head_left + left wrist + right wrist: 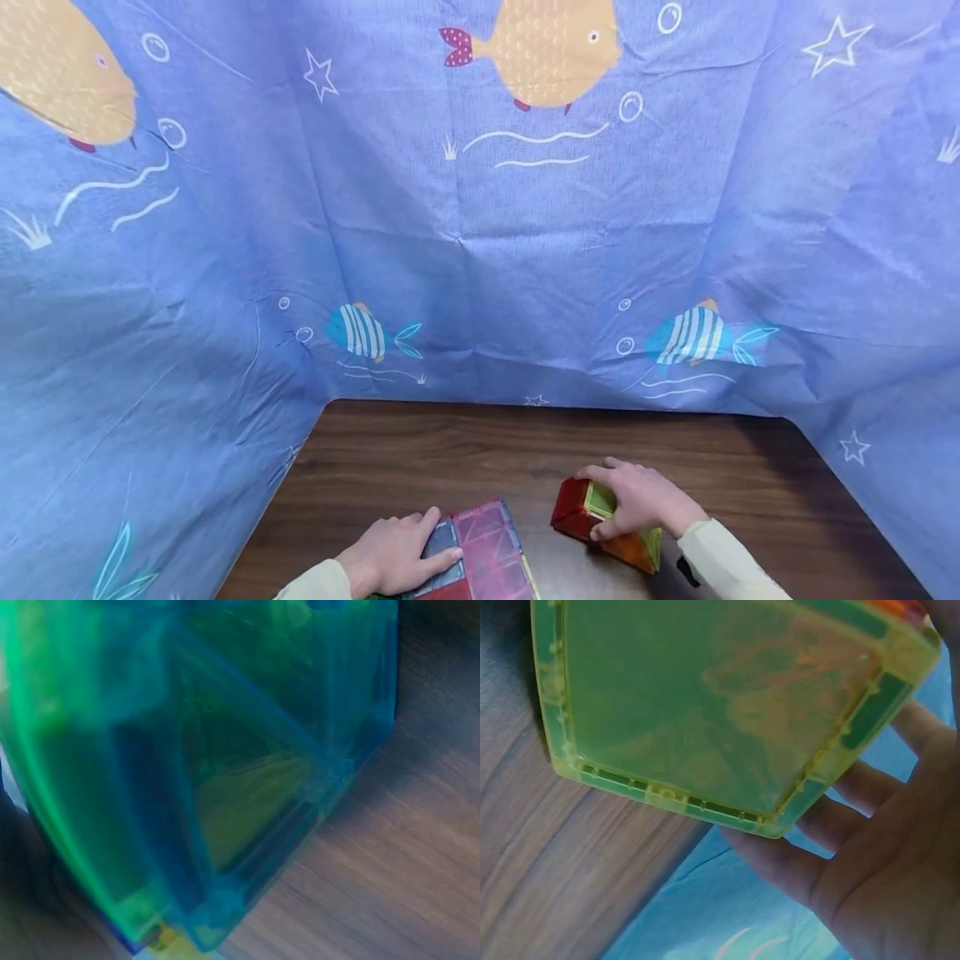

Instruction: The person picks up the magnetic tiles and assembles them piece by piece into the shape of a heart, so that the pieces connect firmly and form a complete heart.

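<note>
My left hand (401, 550) holds a structure of translucent magnetic tiles at the near edge of the table, thumb and index finger spread across its blue tile (442, 546). Pink tiles (491, 550) form its right side. The left wrist view shows blue and green tiles (255, 750) up close and blurred; the hand is not visible there. Over to the right, my right hand (637, 496) grips a small block of magnetic tiles (572, 506), red at one end with yellow and orange sides. A yellow tile (667, 697) faces the right wrist camera, with fingers along its far edge.
Both structures are over a dark wood-grain table (450, 446). Blue cloth (525, 275) printed with fish and stars hangs behind the table and along both sides. A small black object (687, 572) shows beside the right sleeve.
</note>
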The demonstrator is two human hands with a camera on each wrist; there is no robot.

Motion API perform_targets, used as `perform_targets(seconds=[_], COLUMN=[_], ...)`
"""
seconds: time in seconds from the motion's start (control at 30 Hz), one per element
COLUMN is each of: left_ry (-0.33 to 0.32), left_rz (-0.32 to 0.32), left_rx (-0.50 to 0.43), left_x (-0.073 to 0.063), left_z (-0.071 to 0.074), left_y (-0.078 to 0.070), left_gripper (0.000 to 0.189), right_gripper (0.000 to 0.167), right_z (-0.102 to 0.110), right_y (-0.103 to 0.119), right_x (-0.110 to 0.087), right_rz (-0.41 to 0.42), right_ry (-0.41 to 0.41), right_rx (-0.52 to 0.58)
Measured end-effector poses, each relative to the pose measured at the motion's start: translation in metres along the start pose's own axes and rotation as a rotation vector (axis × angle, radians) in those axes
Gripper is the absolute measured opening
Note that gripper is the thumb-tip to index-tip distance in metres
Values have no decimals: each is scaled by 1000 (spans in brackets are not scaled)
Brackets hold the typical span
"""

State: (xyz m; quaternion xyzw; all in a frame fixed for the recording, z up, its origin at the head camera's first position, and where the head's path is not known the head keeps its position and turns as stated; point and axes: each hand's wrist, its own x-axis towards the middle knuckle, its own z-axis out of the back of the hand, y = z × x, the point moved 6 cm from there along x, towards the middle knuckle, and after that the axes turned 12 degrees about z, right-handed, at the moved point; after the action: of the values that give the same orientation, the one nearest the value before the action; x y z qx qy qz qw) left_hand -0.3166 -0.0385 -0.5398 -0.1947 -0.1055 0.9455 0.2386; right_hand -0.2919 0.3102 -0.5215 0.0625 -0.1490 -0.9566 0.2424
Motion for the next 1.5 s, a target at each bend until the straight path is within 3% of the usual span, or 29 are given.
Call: perform_targets(seconds=[0.17,0.4,0.6,0.7,0.83,1.07,1.2,1.3,1.5], left_ry=[-44,-83,-88,-79,-95,-150,-185,-175,-133], left_rz=[8,39,64,83,164,336,361,375,394], left_rx=[11,5,22,6,-46,-142,-146,-154,-202], left_x=[-2,-3,-3,-4,-7,-1,13,26,45], left_z=[-6,-6,-5,-4,-5,-3,3,5,5], left_y=[1,3,1,3,12,12,1,-8,-29], left_gripper=[57,58,62,64,66,74,76,76,80], right_gripper=[83,70,66,73,85,90,80,76,85], right_z=[-1,0,-4,-12,-23,-34,-38,-41,-49], right_y=[-15,-37,-61,-70,-72,-58,-48,-41,-24], right_x=[-14,-31,-51,-61,-75,-89,-87,-86,-89], right_rz=[-63,-87,-234,-337,-482,-605,-597,-609,-660], right_ry=[-1,-29,-90,-110,-143,-220,-266,-301,-338], right_rx=[157,422,556,705,879,901,896,881,885])
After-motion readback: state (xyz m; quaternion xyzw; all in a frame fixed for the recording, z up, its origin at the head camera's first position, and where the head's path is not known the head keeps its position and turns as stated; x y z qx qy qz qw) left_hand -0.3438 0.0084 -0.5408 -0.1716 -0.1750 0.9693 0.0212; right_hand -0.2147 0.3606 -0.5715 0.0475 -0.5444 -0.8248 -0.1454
